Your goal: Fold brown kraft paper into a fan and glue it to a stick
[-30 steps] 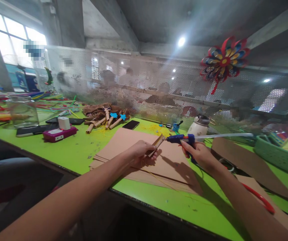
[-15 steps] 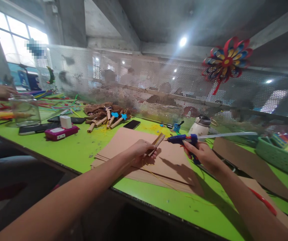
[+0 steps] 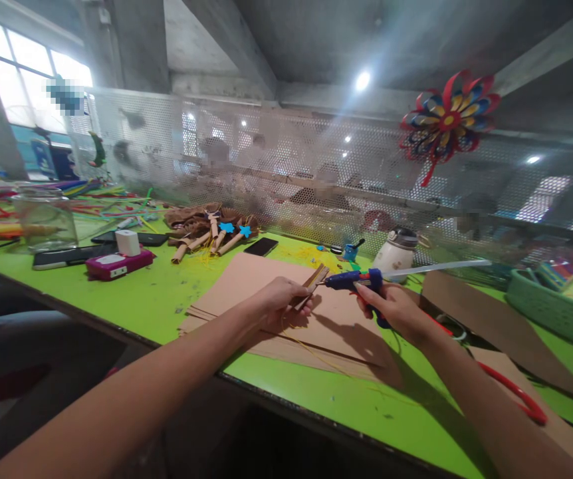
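Note:
Over a stack of brown paper sheets (image 3: 246,279), my left hand (image 3: 286,297) is closed on a small folded brown paper piece (image 3: 316,278). Yellow string (image 3: 311,349) trails below that hand onto the sheets and the green table. My right hand (image 3: 391,305) grips a blue glue gun (image 3: 353,279) with a long clear glue stick (image 3: 436,267) sticking out of its back. The gun's nozzle points left and is at the edge of the folded paper; whether it touches is too small to tell.
Brown paper figures with blue stars (image 3: 227,228) lie behind the sheets, beside a phone (image 3: 261,247). A glass jar (image 3: 44,219) and purple power strip (image 3: 119,263) stand left. At right are a white bottle (image 3: 395,251), green basket (image 3: 556,306) and red-handled tool (image 3: 516,389).
My right hand has moved left with the glue gun, bringing the nozzle up to the folded paper. My left hand stays almost in place. Another person's hand at the far left has gone from view.

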`<state>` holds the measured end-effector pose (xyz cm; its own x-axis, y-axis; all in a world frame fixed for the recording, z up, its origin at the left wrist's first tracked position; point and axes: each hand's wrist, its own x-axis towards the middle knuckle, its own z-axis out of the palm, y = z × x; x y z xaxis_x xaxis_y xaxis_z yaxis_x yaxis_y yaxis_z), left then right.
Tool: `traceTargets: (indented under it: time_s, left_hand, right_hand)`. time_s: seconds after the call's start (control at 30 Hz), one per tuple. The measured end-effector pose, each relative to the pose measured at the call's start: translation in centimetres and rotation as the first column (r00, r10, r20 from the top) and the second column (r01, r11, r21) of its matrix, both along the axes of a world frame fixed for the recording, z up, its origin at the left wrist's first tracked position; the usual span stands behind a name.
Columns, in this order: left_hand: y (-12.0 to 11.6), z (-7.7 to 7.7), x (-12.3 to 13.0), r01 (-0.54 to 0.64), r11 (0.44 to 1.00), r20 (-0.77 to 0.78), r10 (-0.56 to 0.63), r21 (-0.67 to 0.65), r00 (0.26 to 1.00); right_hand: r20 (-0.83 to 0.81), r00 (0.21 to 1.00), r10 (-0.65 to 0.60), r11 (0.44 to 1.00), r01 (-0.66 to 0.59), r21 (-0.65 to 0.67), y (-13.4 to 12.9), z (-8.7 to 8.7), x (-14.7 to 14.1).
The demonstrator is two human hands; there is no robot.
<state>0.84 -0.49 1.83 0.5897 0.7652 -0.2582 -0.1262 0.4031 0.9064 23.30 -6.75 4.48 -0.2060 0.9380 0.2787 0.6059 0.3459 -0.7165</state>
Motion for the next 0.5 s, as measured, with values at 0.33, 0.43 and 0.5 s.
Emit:
traceTargets:
  time_s: [0.33, 0.43, 0.5]
  left_hand:
    - [-0.3, 0.2, -0.1, 0.067, 0.997, 0.04, -0.066, -0.023, 0.997]
    - [-0.6, 0.6, -0.1, 0.094, 0.995, 0.036, -0.092, -0.046, 0.995]
    - [-0.7, 0.8, -0.1, 0.091, 0.994, 0.028, -0.09, -0.054, 0.996]
  right_hand:
    - [-0.069, 0.997, -0.031, 0.999, 0.032, 0.014, 0.4, -0.3, 0.3]
    - [-0.107, 0.992, -0.07, 0.997, 0.072, 0.011, 0.9, -0.6, 0.8]
    - [-0.119, 0.99, -0.075, 0.997, 0.077, 0.009, 1.0, -0.7, 0.9]
